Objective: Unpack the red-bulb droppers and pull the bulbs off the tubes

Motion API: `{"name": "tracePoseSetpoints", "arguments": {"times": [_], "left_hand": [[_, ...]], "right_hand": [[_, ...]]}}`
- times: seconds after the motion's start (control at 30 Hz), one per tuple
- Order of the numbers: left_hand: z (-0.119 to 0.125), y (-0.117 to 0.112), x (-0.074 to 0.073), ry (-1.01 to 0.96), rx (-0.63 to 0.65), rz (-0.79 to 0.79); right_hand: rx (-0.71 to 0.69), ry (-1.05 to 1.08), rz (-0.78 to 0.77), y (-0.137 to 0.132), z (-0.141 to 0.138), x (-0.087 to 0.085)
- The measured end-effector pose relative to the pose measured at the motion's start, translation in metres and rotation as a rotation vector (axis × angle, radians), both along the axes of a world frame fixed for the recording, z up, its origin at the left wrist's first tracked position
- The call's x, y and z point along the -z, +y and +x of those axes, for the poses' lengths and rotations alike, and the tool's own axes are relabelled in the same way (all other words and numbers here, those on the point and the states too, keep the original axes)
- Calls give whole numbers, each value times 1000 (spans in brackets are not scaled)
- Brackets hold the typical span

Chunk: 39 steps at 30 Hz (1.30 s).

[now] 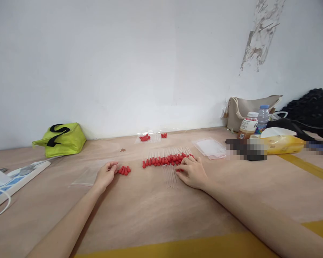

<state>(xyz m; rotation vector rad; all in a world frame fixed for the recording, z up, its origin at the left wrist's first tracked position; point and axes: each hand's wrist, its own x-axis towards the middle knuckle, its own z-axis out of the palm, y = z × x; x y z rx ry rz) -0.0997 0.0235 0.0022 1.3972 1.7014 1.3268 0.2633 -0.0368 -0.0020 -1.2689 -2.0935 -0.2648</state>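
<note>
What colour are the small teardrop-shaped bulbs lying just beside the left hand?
Red: the small teardrop-shaped bulbs by the left hand show best in the head view.

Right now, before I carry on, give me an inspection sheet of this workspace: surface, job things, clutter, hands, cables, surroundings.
Surface: brown table, yellow strip along the near side.
Job things: row of red bulbs with clear tubes behind; small red pile to its left; loose tubes in front.
Clutter: green bag left; two bottles and tissue pack right.
Hands: left hand beside the small red pile; right hand at the row's right end. Grip unclear for both.
Cables: white cable by the power strip, far left.
Surroundings: white wall, peeling patch upper right.
</note>
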Motion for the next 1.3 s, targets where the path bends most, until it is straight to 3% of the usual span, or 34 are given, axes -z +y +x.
{"name": "tracePoseSetpoints", "arguments": {"times": [0.1,0.23,0.4,0.57,0.73,0.97,1.13,1.3], "left_hand": [[2,-4,-5,166,-80,49],[17,-15,-15,413,-155,290],[54,-36,-15,581,26,535],[91,-49,-11,727,293,593],[132,-40,-23,860,452,604],[189,-16,-28,928,490,557],[201,-6,-22,900,517,567],[204,-1,-19,841,491,603]], "right_hand": [[-52,6,-26,0,5,2],[-213,59,-94,4,9,6],[-279,91,-91,11,12,11],[-306,51,-52,8,26,11],[-283,-12,-22,6,34,9],[-231,-52,-65,5,33,5],[-157,-92,-45,-1,32,-2],[-80,-5,-11,-1,30,-3]]}}
